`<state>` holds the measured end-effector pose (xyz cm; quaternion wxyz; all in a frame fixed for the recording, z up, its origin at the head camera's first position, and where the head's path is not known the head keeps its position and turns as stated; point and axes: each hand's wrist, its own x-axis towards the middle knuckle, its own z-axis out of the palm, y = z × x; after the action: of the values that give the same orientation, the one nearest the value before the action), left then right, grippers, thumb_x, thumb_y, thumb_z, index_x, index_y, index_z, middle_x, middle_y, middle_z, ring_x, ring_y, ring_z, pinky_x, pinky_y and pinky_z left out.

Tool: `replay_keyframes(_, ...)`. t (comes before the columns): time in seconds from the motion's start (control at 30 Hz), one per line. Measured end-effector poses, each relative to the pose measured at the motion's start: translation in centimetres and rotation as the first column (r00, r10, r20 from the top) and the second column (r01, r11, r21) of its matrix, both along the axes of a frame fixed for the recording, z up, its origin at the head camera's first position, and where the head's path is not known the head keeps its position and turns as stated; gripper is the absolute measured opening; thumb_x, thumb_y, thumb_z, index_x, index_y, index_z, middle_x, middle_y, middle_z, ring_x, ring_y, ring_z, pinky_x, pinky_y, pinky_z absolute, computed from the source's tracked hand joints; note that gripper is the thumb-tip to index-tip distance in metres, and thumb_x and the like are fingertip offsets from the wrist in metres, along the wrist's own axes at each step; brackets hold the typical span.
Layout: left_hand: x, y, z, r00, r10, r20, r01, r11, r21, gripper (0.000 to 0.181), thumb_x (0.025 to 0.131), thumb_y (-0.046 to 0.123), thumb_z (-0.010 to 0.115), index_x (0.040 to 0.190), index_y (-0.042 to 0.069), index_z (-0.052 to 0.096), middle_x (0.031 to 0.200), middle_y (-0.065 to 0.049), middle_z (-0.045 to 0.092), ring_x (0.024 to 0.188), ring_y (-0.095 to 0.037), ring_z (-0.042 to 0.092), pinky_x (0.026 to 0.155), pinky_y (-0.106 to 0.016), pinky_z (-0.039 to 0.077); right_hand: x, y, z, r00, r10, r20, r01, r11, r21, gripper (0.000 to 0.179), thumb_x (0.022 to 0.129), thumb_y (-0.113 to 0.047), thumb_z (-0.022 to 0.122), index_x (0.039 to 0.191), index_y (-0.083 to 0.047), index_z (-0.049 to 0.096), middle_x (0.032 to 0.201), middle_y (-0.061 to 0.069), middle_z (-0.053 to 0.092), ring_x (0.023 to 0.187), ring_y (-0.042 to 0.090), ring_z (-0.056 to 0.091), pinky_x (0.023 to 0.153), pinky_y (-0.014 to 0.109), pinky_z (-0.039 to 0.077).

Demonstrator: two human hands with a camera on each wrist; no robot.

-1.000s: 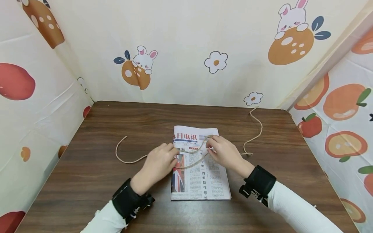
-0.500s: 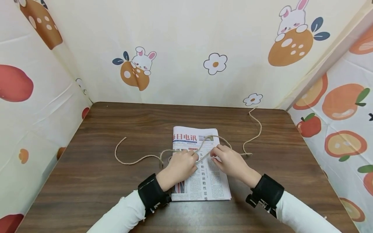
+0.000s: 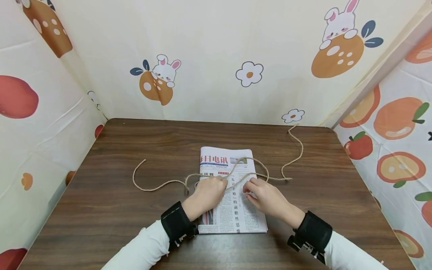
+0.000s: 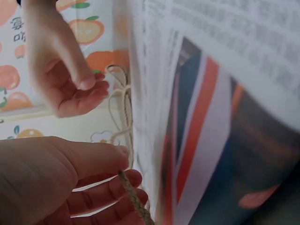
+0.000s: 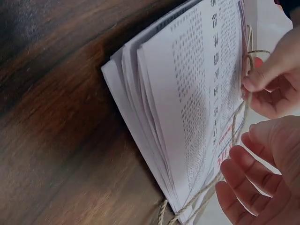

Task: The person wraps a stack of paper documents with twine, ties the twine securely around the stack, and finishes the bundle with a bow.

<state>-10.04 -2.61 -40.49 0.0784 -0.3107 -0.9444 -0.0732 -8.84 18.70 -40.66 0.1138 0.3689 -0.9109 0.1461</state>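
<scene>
A folded newspaper (image 3: 249, 221) lies on the table, a length of twine (image 3: 302, 147) running loosely across its upper half. My left hand (image 3: 209, 193), low over the paper's left half, pinches the twine; in the left wrist view that twine (image 4: 136, 199) hangs from between thumb and forefinger. Just to the right, over the paper's right edge, my right hand (image 3: 266, 197) holds nothing. Its fingers (image 5: 239, 180) are loosely bent beside the paper in the right wrist view. Two strands cross just past the right fingertips, forming a loop beyond the paper's right edge.
Loose ends of the twine trail over the brown wooden table (image 3: 152, 146) to the left and to the back right corner. A cream backdrop (image 3: 209, 45) with printed rabbits stands behind, and fruit-print sheets (image 3: 401, 180) flank both sides. Black bands (image 3: 310, 232) circle both wrists.
My left hand has moved right, over the newspaper, with the twine. My right hand has let go of the twine and drawn back slightly toward me, leaving a loop on the right.
</scene>
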Motion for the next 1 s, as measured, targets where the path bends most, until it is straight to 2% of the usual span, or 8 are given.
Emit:
replay_keyframes(0.13, -0.2, -0.3, 0.6, 1.000, 0.021, 0.008, -0.022, 0.998, 0.052, 0.007, 0.080, 0.016, 0.066, 0.076, 0.013, 0.062, 0.072, 0.000, 0.061, 0.059, -0.018, 0.060, 0.045, -0.031, 0.041, 0.0, -0.5, 0.2, 1.000, 0.030, 0.001, -0.030, 1.000, -0.003, 0.016, 0.074, -0.011, 0.073, 0.082, -0.015, 0.059, 0.079, -0.006, 0.054, 0.070, 0.006, 0.050, 0.061, 0.024, 0.045)
replay_keyframes(0.33, -0.6, -0.8, 1.5, 0.999, 0.042, 0.009, -0.043, 0.995, 0.095, 0.005, 0.083, 0.018, 0.066, 0.083, 0.013, 0.064, 0.075, 0.001, 0.061, 0.061, -0.016, 0.060, 0.045, -0.028, 0.041, -0.2, -1.7, 0.8, 0.998, 0.067, 0.009, -0.067, 0.998, 0.015, 0.014, 0.077, -0.012, 0.072, 0.083, -0.016, 0.060, 0.082, -0.006, 0.054, 0.073, 0.006, 0.052, 0.062, 0.025, 0.046)
replay_keyframes(0.63, -1.4, -1.4, 2.1, 0.996, 0.081, 0.029, -0.084, 0.983, 0.162, 0.006, 0.085, 0.018, 0.065, 0.083, 0.012, 0.064, 0.078, -0.001, 0.063, 0.060, -0.013, 0.056, 0.046, -0.026, 0.041, -1.2, -4.2, 1.4, 0.993, 0.116, 0.013, -0.116, 0.991, 0.065, 0.013, 0.080, -0.014, 0.070, 0.090, -0.013, 0.061, 0.087, -0.002, 0.058, 0.080, 0.011, 0.058, 0.067, 0.028, 0.049)
replay_keyframes(0.83, -2.1, -2.1, 2.3, 0.995, 0.100, 0.007, -0.099, 0.974, 0.203, 0.006, 0.083, 0.016, 0.066, 0.080, 0.012, 0.063, 0.078, -0.001, 0.063, 0.063, -0.013, 0.057, 0.051, -0.029, 0.045, -1.9, -5.7, 0.9, 0.992, 0.125, 0.019, -0.126, 0.988, 0.091, 0.020, 0.080, -0.014, 0.069, 0.098, -0.010, 0.063, 0.096, 0.002, 0.061, 0.090, 0.017, 0.061, 0.076, 0.032, 0.050)
replay_keyframes(1.0, -2.5, -2.6, 2.3, 0.995, 0.100, 0.003, -0.098, 0.969, 0.228, 0.007, 0.081, 0.014, 0.069, 0.082, 0.010, 0.063, 0.079, -0.003, 0.063, 0.063, -0.015, 0.057, 0.054, -0.030, 0.047, -2.5, -6.8, 0.3, 0.995, 0.098, 0.015, -0.099, 0.989, 0.108, 0.025, 0.080, -0.014, 0.069, 0.104, -0.008, 0.063, 0.098, 0.005, 0.060, 0.089, 0.020, 0.059, 0.075, 0.033, 0.050)
